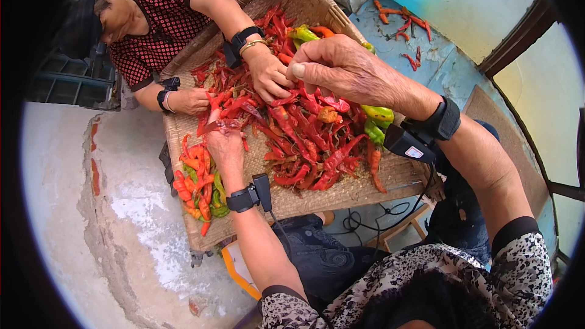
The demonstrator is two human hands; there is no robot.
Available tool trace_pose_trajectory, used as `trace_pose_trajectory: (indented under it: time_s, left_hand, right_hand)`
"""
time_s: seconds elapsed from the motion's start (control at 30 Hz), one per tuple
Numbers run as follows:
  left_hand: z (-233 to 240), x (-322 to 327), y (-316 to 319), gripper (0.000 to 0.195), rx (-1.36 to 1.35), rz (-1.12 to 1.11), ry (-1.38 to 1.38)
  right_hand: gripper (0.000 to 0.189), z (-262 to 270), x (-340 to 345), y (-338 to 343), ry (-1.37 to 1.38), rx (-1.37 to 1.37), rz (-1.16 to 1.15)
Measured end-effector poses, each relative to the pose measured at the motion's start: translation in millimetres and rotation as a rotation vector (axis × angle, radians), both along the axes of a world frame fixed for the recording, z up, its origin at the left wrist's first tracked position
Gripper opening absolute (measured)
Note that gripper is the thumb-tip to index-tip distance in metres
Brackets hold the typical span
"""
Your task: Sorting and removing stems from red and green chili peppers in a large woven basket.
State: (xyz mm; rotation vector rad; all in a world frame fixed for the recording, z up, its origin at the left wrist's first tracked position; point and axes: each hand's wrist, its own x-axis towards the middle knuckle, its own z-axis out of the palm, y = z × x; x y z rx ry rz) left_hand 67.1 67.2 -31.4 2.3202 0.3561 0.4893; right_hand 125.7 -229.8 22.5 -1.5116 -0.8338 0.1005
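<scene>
A large woven wicker tray (256, 198) in front of me holds a heap of red chili peppers (297, 132), many of them wrinkled and partly dried. At the heap's left edge, my left hand (226, 146) grips a dark red chili pepper (224, 125). My right hand (340, 71) is raised over the heap's right part, thumb and fingers curled together. Whether anything is pinched between them cannot be made out. Yellow-green peppers (377, 121) lie below that wrist. Orange, red and green peppers (201, 185) form a smaller pile in the tray's left corner.
Across the tray, a co-worker reaches in with one hand (269, 75) at the heap and another hand (192, 100) near my left hand. Loose peppers (402, 18) lie on the blue surface at upper right. Black cables (356, 224) and a wooden stool (402, 228) are below the tray.
</scene>
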Motion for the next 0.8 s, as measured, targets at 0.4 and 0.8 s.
trace_pose_trajectory:
  time_s: [0.4,0.8]
  left_hand:
    - [-2,-24,-38,0.036,0.079,-0.153,0.34]
    - [8,-33,-43,0.034,0.33,-0.222,0.342]
  right_hand:
    - [0.033,11,-8,-2,0.058,-0.056,-0.004]
    - [0.034,8,-5,-2,0.012,-0.023,0.031]
